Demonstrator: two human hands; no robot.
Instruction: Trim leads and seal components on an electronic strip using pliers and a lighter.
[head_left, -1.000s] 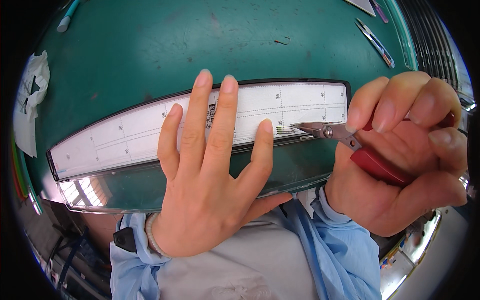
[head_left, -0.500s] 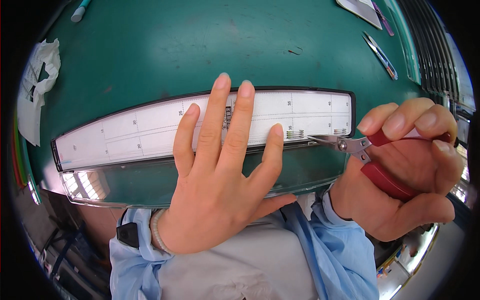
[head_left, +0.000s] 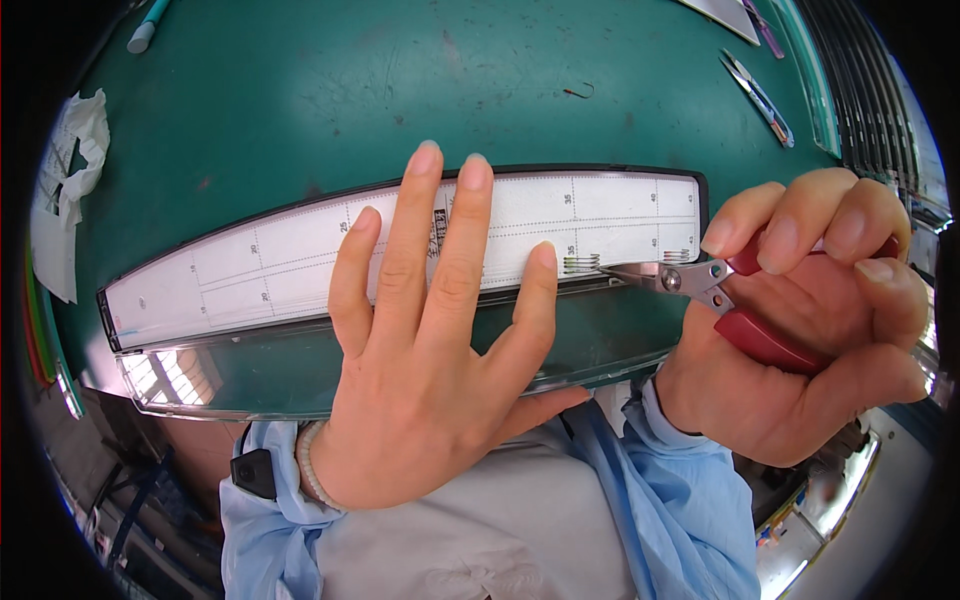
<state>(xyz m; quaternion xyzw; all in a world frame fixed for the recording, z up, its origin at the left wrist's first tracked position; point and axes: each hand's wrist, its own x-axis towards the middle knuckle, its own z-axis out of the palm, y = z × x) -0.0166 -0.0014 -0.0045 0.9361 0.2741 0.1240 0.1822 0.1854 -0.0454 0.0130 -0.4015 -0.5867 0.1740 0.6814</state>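
The long white panel [head_left: 300, 265] lies in its black frame on the green mat [head_left: 300, 90] near our edge. Our left hand [head_left: 440, 370] presses flat on it, fingers spread; our right hand [head_left: 800, 340] grips red-handled cutters [head_left: 700, 290] at its lower right edge.

Bright even light, sharp centre, fisheye bending, dark rim corners.

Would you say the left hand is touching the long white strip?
Touching: the head view shows the left hand lying flat with its fingers pressed across the white strip.
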